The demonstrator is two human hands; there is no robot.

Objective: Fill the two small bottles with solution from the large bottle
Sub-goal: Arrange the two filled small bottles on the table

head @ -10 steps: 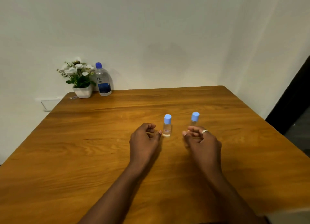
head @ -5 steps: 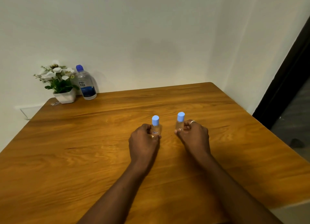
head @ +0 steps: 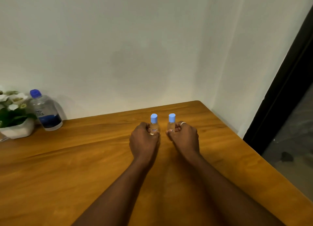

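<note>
Two small clear bottles with light blue caps stand upright side by side near the middle of the wooden table (head: pixel 67 158). My left hand (head: pixel 144 141) is wrapped around the left small bottle (head: pixel 153 124). My right hand (head: pixel 184 137), wearing a ring, is wrapped around the right small bottle (head: pixel 171 123). Both caps are on. The large clear bottle (head: pixel 45 110) with a blue cap and a dark blue label stands at the far left by the wall, well away from both hands.
A white pot of artificial flowers (head: pixel 15 114) stands beside the large bottle at the left edge. The wall runs along the table's far side. A dark door frame (head: pixel 279 98) lies beyond the table's right edge.
Both hands have closed around the small bottles, which now stand closer together and farther forward on the table. The view has shifted right, so the large bottle and flowers sit farther left.
</note>
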